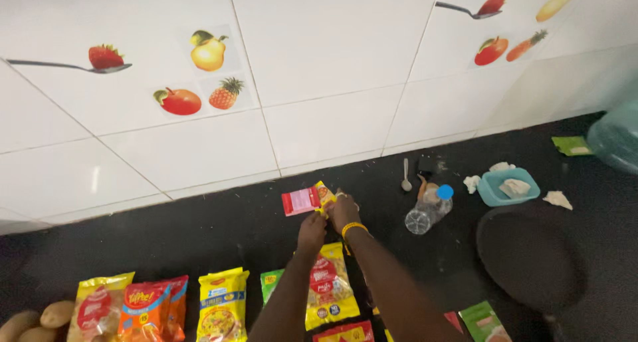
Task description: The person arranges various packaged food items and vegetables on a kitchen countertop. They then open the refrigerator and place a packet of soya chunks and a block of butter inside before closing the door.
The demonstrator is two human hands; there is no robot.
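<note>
Currently both hands meet on a small sachet [307, 200], a flat, glossy foil packet with a pink-red face and a yellow end. The left hand [312, 232] is pinched narrow at the sachet's lower edge; the right hand [344, 211], with a yellow band at the wrist, grips the yellow end just beside it. The step in hand appears to be tearing the sachet open. That calls for a firm pinch on both sides of the tear point and a pull apart, with the opening kept upward so that the contents do not spill.

Below the hands, yellow noodle packets [330, 285] lie flat on the dark, matt desk [219, 235]; their film is crinkled and shiny. Right of the right hand lies a clear plastic bottle [425, 212] with a blue cap, on its side. Beyond the hands rises a smooth white tiled wall [319, 63].
</note>
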